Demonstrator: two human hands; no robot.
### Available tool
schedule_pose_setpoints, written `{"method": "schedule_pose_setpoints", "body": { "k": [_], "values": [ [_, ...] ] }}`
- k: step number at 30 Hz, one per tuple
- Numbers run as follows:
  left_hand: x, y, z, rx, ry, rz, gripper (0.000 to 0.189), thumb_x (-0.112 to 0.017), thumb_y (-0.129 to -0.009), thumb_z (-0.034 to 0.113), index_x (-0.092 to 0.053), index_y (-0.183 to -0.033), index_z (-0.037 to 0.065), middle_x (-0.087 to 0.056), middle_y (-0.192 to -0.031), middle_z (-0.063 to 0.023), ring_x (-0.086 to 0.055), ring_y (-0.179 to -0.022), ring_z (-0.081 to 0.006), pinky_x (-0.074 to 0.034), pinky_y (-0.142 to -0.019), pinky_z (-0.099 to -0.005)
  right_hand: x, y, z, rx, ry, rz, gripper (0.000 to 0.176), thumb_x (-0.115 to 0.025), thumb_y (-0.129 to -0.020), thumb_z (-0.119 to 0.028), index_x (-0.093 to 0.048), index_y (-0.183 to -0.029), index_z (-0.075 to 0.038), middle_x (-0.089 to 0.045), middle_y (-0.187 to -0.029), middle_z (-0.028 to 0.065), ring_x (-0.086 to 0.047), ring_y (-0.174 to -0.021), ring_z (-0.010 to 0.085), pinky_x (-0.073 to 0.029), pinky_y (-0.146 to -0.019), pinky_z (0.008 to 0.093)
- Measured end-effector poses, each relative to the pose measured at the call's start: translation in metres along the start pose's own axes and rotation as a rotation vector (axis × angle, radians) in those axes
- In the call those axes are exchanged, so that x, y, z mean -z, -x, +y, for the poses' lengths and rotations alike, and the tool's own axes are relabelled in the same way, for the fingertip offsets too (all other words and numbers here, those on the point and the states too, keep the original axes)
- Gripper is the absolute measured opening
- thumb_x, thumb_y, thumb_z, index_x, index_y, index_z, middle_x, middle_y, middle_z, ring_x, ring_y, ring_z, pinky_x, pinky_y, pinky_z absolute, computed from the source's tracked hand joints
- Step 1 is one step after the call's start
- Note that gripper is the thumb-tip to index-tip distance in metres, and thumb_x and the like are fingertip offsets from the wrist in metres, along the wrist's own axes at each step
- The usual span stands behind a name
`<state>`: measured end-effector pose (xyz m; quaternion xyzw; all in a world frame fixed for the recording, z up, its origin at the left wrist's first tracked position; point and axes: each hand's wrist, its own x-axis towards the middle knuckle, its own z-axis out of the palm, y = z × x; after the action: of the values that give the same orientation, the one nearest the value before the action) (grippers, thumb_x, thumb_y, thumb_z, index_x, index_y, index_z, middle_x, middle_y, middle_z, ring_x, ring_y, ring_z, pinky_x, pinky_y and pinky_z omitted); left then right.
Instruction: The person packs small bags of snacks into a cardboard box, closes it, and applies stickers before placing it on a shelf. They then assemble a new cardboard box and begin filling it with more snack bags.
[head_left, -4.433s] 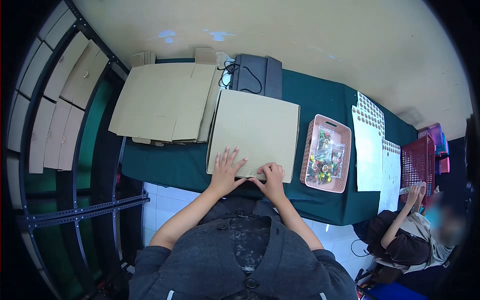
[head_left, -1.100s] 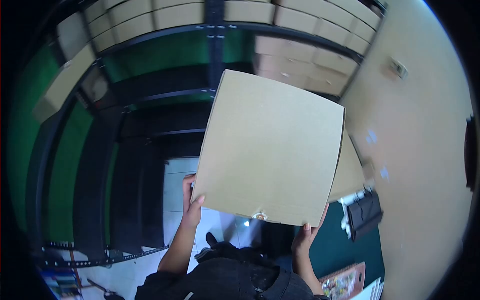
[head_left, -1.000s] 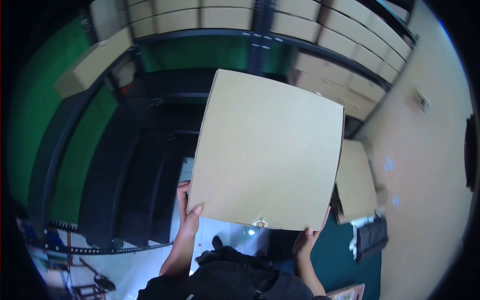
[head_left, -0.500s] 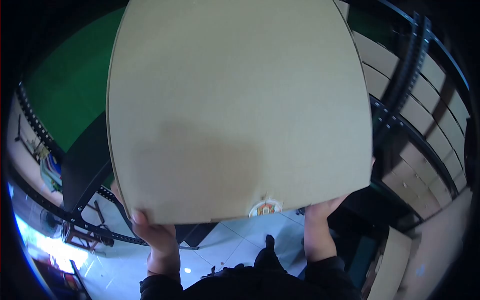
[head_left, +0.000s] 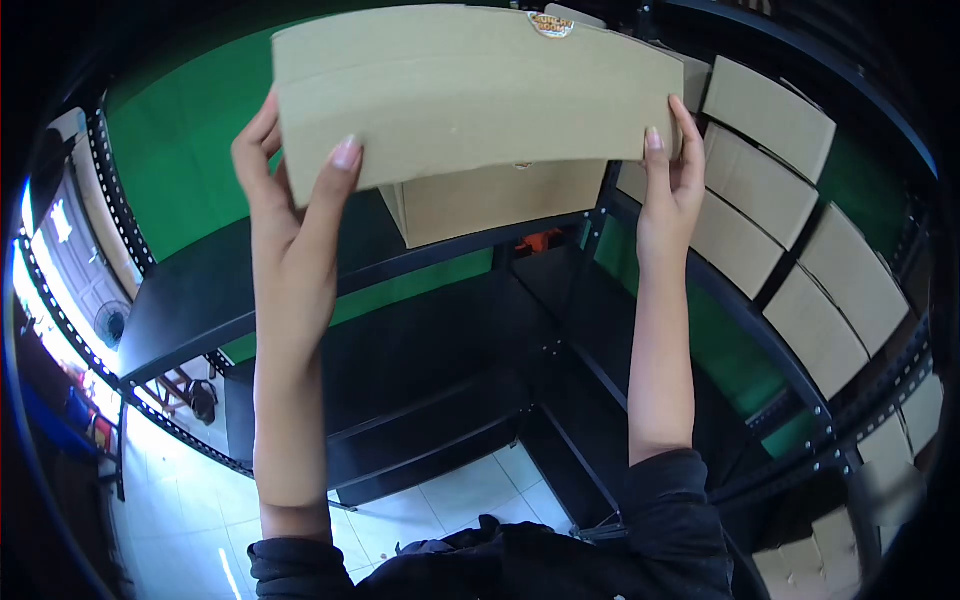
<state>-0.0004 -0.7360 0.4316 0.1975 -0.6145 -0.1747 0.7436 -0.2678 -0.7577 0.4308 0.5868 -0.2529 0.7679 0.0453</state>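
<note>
A flat brown cardboard box (head_left: pixel 470 100) with a round sticker (head_left: pixel 552 24) at its upper edge is held up between both hands. My left hand (head_left: pixel 295 180) grips its left end, thumb on the near face and fingers round the side. At the right end, my right hand (head_left: pixel 672 170) is closed on it in the same way. Behind and below the held box, a second cardboard box (head_left: pixel 500 203) stands on a black shelf (head_left: pixel 300 260); the held box hides its upper part.
Several cardboard boxes (head_left: pixel 770 120) are stacked on the right-hand rack. Green panels (head_left: pixel 180 150) back the shelving. A lower black shelf (head_left: pixel 440 340) lies beneath, with white floor tiles (head_left: pixel 450 500) below. A fan (head_left: pixel 112 322) stands at the far left near a door.
Both arms have stretched forward and up, carrying the box away from me. Its narrow side now faces me instead of its broad face, and the shelves behind have come into view.
</note>
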Motion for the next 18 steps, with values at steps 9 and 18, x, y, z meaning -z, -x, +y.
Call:
{"method": "schedule_pose_setpoints", "body": {
  "k": [9,18],
  "values": [
    [-0.039,-0.006,-0.065,0.005,-0.228,-0.119,0.063,-0.058,-0.089,0.023,-0.019,-0.134,0.001,-0.028,-0.137,-0.0222,-0.033,-0.128,-0.0327,-0.034,-0.102,-0.0429,0.009,-0.010,0.101,-0.086,-0.077,-0.044,0.042,-0.057,-0.090,-0.008,-0.040,-0.128,-0.001,-0.039,-0.131,0.0140,-0.041,-0.120,0.0188,-0.040,-0.095,0.0290],
    [-0.029,-0.022,-0.109,0.035,-0.254,-0.132,0.063,-0.054,-0.092,0.029,-0.017,-0.136,0.005,-0.027,-0.139,-0.0200,-0.035,-0.126,-0.0307,-0.035,-0.102,-0.0427,0.006,-0.001,0.130,-0.076,-0.013,-0.062,0.041,-0.061,-0.088,-0.011,-0.046,-0.125,-0.005,-0.043,-0.129,0.0122,-0.044,-0.118,0.0204,-0.042,-0.089,0.0301]
  ]
}}
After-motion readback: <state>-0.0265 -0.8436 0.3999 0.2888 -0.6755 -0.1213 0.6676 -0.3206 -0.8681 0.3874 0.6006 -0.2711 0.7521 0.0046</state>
